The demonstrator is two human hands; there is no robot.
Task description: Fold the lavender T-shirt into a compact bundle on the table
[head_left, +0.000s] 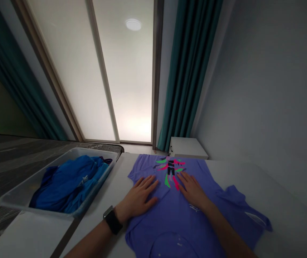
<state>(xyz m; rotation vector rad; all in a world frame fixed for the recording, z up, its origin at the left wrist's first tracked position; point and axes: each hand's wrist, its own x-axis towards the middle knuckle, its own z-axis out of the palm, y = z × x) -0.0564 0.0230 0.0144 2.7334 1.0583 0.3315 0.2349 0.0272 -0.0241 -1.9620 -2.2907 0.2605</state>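
Observation:
A purple T-shirt [175,211] lies spread on the white table [107,200], its neckline toward me and its hem at the far side. Pink, green and black print marks its middle. My left hand [141,195] rests flat on the shirt's left part, fingers spread; a dark watch is on that wrist. Flat on the shirt by the print lies my right hand [192,190], its fingers stretched out over the print's edge. One sleeve [250,215] extends to the right, while the left side appears folded inward beneath my left hand.
A clear plastic bin [11,200] holding blue clothing [70,182] stands at the left. Beyond the table are a small white cabinet [188,147], teal curtains [188,79] and frosted sliding doors [129,82]. A grey wall [271,100] rises on the right.

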